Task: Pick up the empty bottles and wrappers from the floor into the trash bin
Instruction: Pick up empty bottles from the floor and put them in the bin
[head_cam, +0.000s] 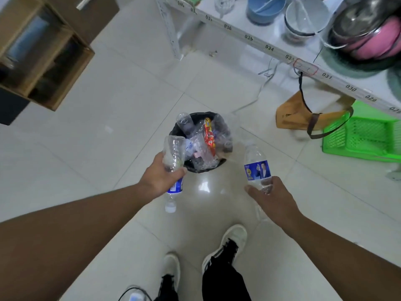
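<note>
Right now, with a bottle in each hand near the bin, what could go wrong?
1. The trash bin already looks heaped with bottles and a red wrapper; new bottles may bounce or roll out onto the floor.
2. The right hand holds its bottle by the lower end, beside the bin rather than over it, so a drop here would likely miss.
3. The left hand grips its bottle at the bin's edge; it could tip outside.

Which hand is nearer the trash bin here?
Left. The left hand grips a bottle that overlaps the trash bin rim; the right hand holds another bottle just right of it.
</note>
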Motion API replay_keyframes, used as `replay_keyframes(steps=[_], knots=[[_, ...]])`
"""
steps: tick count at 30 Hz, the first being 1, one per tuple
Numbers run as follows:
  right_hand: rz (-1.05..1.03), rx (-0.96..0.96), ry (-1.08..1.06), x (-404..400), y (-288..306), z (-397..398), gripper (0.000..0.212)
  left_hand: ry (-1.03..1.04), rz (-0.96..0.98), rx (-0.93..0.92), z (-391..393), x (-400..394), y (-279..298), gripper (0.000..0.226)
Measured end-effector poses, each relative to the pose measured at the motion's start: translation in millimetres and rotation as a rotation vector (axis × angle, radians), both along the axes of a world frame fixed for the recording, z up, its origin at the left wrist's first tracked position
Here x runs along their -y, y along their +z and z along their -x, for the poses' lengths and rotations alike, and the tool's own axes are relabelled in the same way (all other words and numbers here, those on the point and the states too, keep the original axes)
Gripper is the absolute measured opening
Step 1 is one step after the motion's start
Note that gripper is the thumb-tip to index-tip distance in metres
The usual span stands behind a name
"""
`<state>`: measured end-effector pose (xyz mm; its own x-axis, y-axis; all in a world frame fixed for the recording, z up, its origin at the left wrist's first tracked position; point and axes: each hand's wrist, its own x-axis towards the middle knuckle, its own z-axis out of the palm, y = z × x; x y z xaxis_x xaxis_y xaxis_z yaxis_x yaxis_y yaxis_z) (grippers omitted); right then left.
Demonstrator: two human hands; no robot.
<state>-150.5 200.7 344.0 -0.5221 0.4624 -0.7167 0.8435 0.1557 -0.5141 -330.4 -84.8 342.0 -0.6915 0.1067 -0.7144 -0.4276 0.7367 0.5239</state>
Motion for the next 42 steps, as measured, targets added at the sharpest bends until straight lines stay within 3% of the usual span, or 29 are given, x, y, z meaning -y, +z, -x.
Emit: replay_keyframes(steps=[6, 9, 13, 17, 19, 22, 26, 31, 36, 39, 42], knots=[[0.012, 0.027, -0.029, -22.0, -13.3, 18.1, 0.055, 0.026, -0.084, -0.002, 37.0, -50.5, -8.0, 0.083], [0.054, 0.022, -0.036, -14.9, -21.4, 27.0, 0.049, -0.028, -0.099, 0.015, 54.6, -68.0, -20.4, 0.098], [0.074, 0.012, -0.091, 1.4, -29.8, 45.8, 0.047, -0.104, -0.09, 0.063, 79.3, -82.5, -56.7, 0.087], [0.081, 0.016, -0.172, 25.3, -35.9, 70.2, 0.045, -0.199, -0.04, 0.025, 106.2, -89.1, -77.4, 0.114], [0.079, 0.042, -0.192, 37.7, -39.8, 88.0, 0.046, -0.179, 0.005, -0.058, 113.4, -81.8, -81.2, 0.104], [0.076, 0.067, -0.227, 55.3, -50.1, 118.1, 0.049, -0.151, -0.049, -0.085, 114.1, -56.6, -85.1, 0.071], [0.029, 0.103, -0.238, 74.0, -73.1, 155.7, 0.053, -0.304, -0.104, -0.157, 129.8, -19.2, -88.9, 0.064], [-0.089, 0.096, -0.115, 84.2, -115.1, 195.8, 0.053, -0.353, -0.022, -0.219, 153.3, 7.5, -107.3, 0.047], [-0.318, 0.256, 0.066, 87.2, -138.8, 209.9, 0.081, -0.329, 0.044, -0.205, 156.5, 29.9, -129.4, 0.042], [-0.397, 0.345, 0.255, 87.9, -140.9, 202.6, 0.079, -0.293, 0.074, -0.19, 149.6, 36.4, -133.5, 0.042], [-0.358, 0.322, 0.296, 86.8, -142.9, 198.2, 0.076, -0.256, 0.074, -0.197, 142.5, 33.1, -130.2, 0.039]])
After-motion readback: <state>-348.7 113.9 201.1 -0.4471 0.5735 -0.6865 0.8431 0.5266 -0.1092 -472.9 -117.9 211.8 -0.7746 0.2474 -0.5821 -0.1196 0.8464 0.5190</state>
